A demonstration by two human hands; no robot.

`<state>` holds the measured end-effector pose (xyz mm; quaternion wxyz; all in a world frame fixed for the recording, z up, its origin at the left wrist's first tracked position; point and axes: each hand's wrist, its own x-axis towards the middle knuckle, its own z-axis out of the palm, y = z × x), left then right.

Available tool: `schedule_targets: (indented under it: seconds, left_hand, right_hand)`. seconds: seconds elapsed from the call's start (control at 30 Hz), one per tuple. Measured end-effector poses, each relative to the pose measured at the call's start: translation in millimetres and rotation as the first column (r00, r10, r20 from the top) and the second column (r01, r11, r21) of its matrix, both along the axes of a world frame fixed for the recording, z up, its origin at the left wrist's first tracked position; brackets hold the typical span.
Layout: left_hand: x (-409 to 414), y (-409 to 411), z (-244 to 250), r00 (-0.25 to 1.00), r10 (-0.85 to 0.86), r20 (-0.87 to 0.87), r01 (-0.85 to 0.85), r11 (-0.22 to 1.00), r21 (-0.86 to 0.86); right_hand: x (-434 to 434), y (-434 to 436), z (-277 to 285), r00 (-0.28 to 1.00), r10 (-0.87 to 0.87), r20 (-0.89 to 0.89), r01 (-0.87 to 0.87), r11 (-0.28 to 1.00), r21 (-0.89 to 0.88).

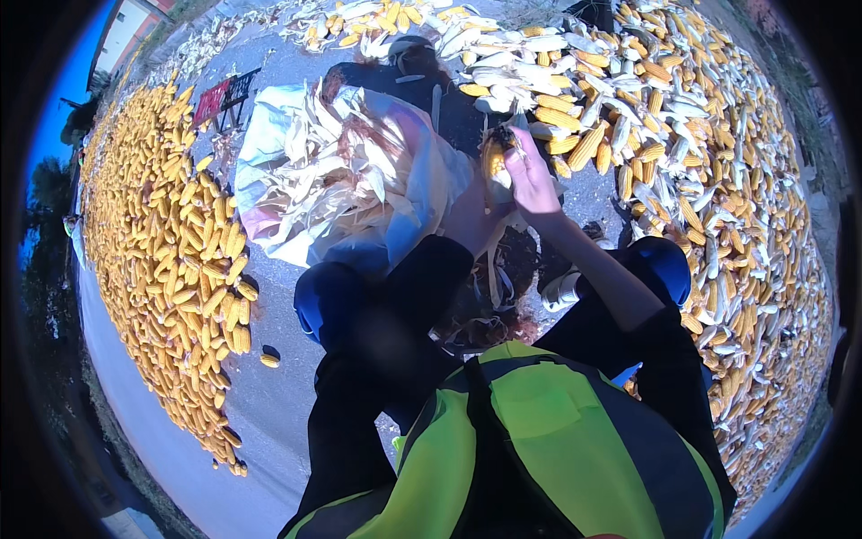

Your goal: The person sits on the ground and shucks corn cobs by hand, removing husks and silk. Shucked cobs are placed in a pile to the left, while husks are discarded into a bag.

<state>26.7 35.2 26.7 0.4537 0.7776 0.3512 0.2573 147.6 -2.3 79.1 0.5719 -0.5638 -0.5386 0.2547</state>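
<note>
A partly husked ear of corn point(495, 160) is held upright between my two hands, its yellow kernels showing and its tip dark. My right hand point(533, 176) grips the upper end, thumb across the front. Lower down, in shadow, my left hand point(473, 214) is around the husk-covered lower part; its fingers are partly hidden. Loose strips of husk point(495, 269) hang below the hands. Just left of them stands an open white woven sack point(431, 202), filled with pale dry husks point(337, 175) and some reddish silk.
Husked cobs point(175, 269) form a long heap on the left, with one stray cob point(269, 360) nearby. Unhusked and partly husked ears point(727, 222) lie thick on the right and ahead. A small red-and-black stool or crate point(225, 98) stands beyond the sack. Pavement point(276, 411) lies between.
</note>
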Motion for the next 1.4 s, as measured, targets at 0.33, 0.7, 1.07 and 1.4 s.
schedule_targets:
  seconds: [0.33, 0.7, 1.07, 1.4]
  left_hand:
    - [-15.8, 4.6, 12.7, 0.99, -0.083, 0.111, 0.099, 0.983, -0.154]
    - [-4.6, 3.0, -5.9, 0.983, -0.068, 0.171, 0.122, 0.937, -0.328]
    - [-0.7, 0.6, -13.4, 0.943, 0.047, 0.329, 0.087, 0.92, -0.382]
    - [15.1, -2.1, 9.2, 0.873, 0.097, 0.478, 0.245, 0.76, -0.602]
  right_hand:
    - [-1.6, 6.6, 7.3, 0.954, -0.113, 0.279, 0.106, 0.994, 0.041]
    - [9.4, 12.4, 5.5, 0.834, -0.184, 0.52, 0.173, 0.982, 0.069]
    - [16.8, 26.0, 7.1, 0.907, -0.343, 0.243, 0.296, 0.932, 0.21]
    - [21.7, 26.7, -13.7, 0.705, -0.244, -0.666, 0.281, 0.958, -0.055]
